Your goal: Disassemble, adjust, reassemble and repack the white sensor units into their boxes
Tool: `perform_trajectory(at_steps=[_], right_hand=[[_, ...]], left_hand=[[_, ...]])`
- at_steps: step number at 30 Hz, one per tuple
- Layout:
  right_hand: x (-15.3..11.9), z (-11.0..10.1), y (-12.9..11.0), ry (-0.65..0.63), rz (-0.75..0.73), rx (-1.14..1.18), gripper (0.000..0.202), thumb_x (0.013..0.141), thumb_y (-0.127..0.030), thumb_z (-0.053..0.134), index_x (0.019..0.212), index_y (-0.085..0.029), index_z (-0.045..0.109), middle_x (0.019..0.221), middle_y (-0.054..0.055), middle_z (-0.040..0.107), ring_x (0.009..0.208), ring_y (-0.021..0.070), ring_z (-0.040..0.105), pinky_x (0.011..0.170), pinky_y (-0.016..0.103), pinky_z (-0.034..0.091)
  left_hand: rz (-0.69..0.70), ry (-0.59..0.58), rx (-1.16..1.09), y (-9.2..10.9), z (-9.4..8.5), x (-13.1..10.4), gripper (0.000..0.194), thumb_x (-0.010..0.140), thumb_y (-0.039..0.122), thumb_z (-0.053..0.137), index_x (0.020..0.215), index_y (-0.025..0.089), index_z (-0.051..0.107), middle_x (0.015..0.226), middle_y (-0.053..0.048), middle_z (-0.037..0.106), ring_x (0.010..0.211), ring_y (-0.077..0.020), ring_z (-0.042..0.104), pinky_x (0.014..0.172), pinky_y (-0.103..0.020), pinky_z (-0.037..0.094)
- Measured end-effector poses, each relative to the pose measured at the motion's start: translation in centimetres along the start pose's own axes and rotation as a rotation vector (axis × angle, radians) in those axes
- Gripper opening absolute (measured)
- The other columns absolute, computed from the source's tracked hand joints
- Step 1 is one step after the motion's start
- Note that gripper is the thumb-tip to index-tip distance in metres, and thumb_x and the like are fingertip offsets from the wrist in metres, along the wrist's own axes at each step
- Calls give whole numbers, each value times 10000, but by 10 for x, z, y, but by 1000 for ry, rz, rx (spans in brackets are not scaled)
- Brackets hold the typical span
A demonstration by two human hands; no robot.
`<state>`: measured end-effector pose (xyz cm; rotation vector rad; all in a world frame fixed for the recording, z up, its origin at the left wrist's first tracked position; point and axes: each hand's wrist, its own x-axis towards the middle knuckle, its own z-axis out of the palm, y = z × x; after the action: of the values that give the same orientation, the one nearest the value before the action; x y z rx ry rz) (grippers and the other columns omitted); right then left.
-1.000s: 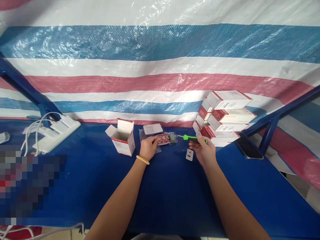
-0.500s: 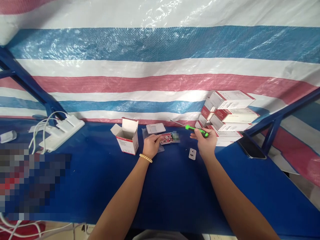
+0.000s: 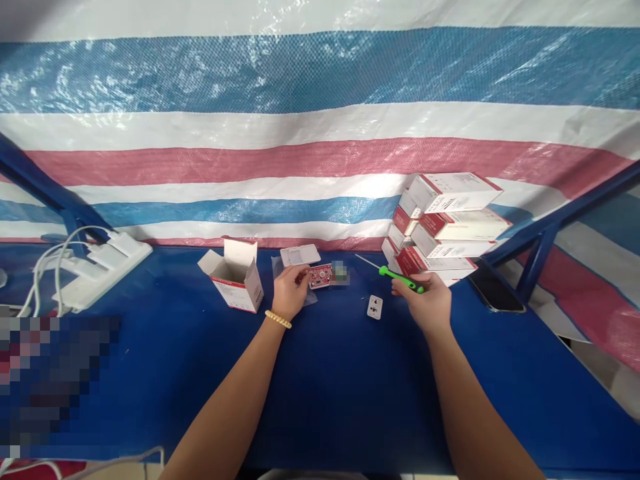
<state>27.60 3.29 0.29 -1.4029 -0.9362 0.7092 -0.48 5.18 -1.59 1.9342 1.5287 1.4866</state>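
Note:
My left hand [image 3: 291, 291] grips the left end of a small device with a red circuit board [image 3: 321, 275], just above the blue table. Green-handled screwdriver [image 3: 401, 279] sits in my right hand [image 3: 429, 300], its thin shaft pointing up and to the left, apart from the board. Behind the board lies a white plastic cover [image 3: 300, 255], partly over a clear bag [image 3: 311, 297]. A small white tray [image 3: 375, 307] with dark bits in it rests between my hands. An open white and red box [image 3: 237, 291] stands left of my left hand.
Stacked white and red boxes [image 3: 463, 193] stand at the back right, beside a black phone [image 3: 496, 287]. At the left, a white power strip [image 3: 103, 273] with cables lies on the blue table [image 3: 320, 400]. A striped sheet [image 3: 320, 160] hangs behind.
The view has shifted, so the table items appear further left. My right hand has drawn back to the right with the screwdriver, and its tip is lower. My left hand still grips the board.

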Motion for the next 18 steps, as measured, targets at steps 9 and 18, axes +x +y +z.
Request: perform_trajectory(at_steps=[9,18], right_hand=[[6,-15,-6,-220,-34,-806,244,541,-310,772,683,-211,599,718,25,707,708,224,662,597,304,456],[-7,-7,-7,-236,-263,-961,122,674,-291,663,772,-220,642,779,55,716,709,223,649,590,308,443]], left_hand=[[-59,-25,-40,-1,-1,-2,220,809,191,639,1021,164,691,843,-42,739,702,-139,672,651,-256,563],[86,-39,-44,12,-1,-6,181,810,227,673,984,182,688,801,-29,732,672,-130,667,667,-259,582]])
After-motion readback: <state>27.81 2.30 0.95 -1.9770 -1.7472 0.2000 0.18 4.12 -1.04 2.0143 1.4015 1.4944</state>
